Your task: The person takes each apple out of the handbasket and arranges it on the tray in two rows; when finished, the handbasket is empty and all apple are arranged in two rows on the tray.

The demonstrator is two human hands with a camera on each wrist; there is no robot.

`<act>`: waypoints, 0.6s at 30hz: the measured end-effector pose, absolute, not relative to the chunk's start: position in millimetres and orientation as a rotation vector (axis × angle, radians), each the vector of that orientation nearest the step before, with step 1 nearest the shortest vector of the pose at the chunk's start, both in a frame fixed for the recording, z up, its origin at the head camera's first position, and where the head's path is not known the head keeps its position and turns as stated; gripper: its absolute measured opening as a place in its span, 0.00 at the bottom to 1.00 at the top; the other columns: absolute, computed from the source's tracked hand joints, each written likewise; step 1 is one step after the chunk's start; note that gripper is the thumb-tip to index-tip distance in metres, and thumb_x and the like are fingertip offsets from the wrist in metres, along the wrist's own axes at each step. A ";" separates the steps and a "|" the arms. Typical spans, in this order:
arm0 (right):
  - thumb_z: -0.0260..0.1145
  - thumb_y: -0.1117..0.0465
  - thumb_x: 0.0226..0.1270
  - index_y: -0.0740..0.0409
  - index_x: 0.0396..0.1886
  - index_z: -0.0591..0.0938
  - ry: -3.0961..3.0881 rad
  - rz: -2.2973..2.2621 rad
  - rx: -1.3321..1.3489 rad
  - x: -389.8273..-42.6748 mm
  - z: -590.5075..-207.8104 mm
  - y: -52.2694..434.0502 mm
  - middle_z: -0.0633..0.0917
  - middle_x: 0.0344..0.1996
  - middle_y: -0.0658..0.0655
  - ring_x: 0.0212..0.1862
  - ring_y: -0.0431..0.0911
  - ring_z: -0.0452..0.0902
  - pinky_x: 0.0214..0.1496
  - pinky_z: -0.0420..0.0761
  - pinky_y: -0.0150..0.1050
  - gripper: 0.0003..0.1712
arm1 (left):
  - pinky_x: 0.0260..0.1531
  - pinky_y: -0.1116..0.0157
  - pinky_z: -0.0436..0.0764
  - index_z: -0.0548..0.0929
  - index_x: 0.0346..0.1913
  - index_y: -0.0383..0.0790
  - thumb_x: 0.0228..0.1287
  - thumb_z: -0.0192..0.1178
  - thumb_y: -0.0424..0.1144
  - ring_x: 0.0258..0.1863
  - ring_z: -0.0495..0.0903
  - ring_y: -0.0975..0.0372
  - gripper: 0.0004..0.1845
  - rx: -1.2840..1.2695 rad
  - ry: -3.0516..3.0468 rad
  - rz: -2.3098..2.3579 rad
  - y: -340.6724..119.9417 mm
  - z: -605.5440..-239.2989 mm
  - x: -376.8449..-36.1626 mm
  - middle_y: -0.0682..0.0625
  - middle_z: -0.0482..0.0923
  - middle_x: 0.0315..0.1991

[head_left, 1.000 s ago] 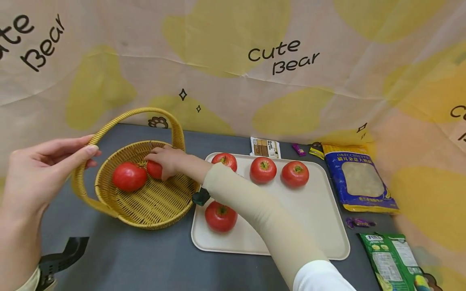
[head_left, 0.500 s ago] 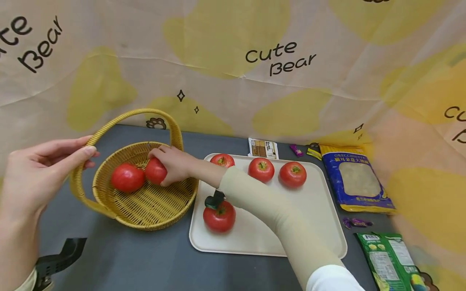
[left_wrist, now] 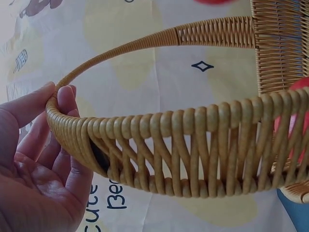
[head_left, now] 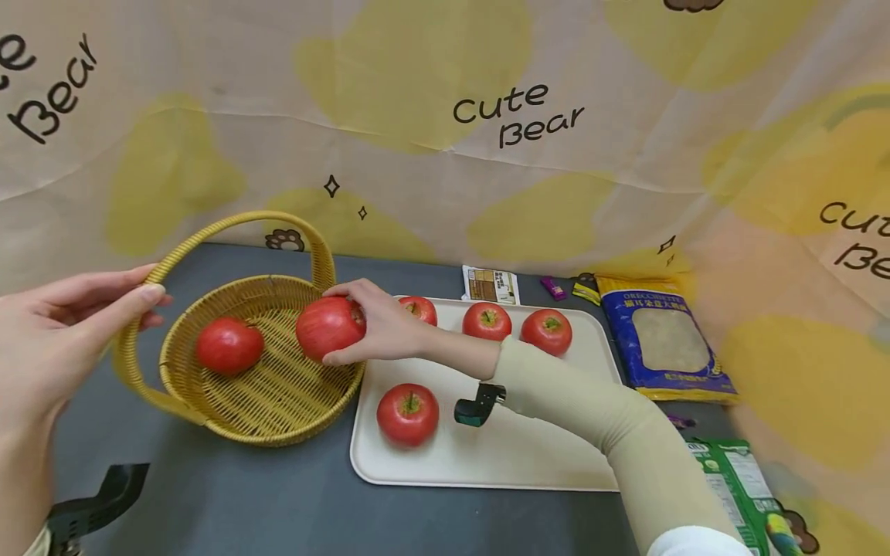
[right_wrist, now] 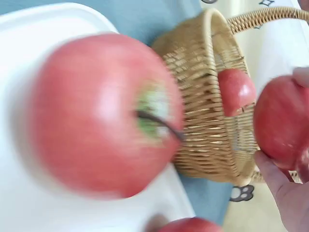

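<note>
In the head view my left hand (head_left: 76, 332) pinches the handle (left_wrist: 145, 125) of a yellow wicker basket (head_left: 278, 421) between thumb and fingers. The basket tilts slightly, and one red apple (head_left: 229, 346) lies inside it. My right hand (head_left: 382, 324) grips a second red apple (head_left: 330, 330) over the basket's right side, fingers on top and thumb below. The right wrist view shows that gripped apple (right_wrist: 280, 121) raised beside the basket's rim. On a white tray (head_left: 514, 463) stand several more apples, one at the near left (head_left: 408, 415) and others along the back (head_left: 487, 320).
Behind the tray lie a white snack packet (head_left: 490, 285) and small wrapped candies (head_left: 554, 288). To its right are a blue-and-yellow pasta bag (head_left: 667, 340) and a green snack bag (head_left: 740, 486). A printed cloth (head_left: 417, 193) hangs behind the grey table (head_left: 278, 502).
My right hand has lifted the apple from the basket's floor and drawn it up and rightward to the rim. The left hand keeps its pinch on the handle. The head view has shifted slightly.
</note>
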State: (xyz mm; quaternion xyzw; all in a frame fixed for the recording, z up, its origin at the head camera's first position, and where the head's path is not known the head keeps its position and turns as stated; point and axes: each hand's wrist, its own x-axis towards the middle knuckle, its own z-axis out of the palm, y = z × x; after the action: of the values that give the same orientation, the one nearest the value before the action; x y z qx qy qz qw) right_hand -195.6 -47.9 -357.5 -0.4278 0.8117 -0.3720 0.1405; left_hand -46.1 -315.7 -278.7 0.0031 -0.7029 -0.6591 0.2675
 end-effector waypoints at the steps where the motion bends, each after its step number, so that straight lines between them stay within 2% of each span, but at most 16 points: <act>1: 0.77 0.45 0.48 0.44 0.65 0.68 2.332 -1.132 -1.180 -193.3 -358.2 -39.8 0.71 0.57 0.47 0.55 0.38 0.69 0.48 0.79 0.32 0.44 | 0.27 0.79 0.80 0.88 0.42 0.35 0.56 0.61 0.15 0.20 0.84 0.67 0.16 -0.018 -1.874 -1.801 -316.4 -279.7 -46.8 0.54 0.87 0.30; 4: 0.78 0.49 0.50 0.44 0.64 0.68 2.263 -1.316 -1.005 -186.5 -363.2 -15.9 0.72 0.56 0.47 0.55 0.41 0.71 0.46 0.81 0.35 0.42 | 0.27 0.77 0.81 0.88 0.43 0.32 0.57 0.59 0.14 0.20 0.85 0.66 0.16 -0.094 -1.799 -1.885 -318.7 -282.8 -48.9 0.51 0.88 0.31; 9: 0.77 0.55 0.52 0.46 0.64 0.65 2.186 -1.493 -0.759 -175.5 -375.4 23.3 0.75 0.56 0.49 0.57 0.45 0.73 0.48 0.82 0.40 0.42 | 0.26 0.76 0.81 0.87 0.44 0.32 0.58 0.58 0.14 0.21 0.86 0.65 0.16 -0.122 -1.758 -1.939 -321.8 -286.5 -50.7 0.50 0.87 0.31; 18: 0.69 0.56 0.61 0.51 0.67 0.63 2.210 -1.629 -0.350 -159.2 -394.4 87.9 0.72 0.60 0.59 0.61 0.55 0.68 0.53 0.80 0.49 0.37 | 0.25 0.73 0.82 0.85 0.45 0.23 0.57 0.55 0.10 0.24 0.87 0.62 0.16 -0.221 -1.690 -1.979 -324.7 -294.4 -56.1 0.46 0.87 0.32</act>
State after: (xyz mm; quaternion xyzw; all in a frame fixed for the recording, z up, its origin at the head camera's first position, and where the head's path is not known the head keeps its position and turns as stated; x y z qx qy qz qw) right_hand -159.2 87.9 -394.4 -0.1244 0.7846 -0.5783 0.1859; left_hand -56.1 -324.7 -294.4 -0.0817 -0.6244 -0.7314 0.2617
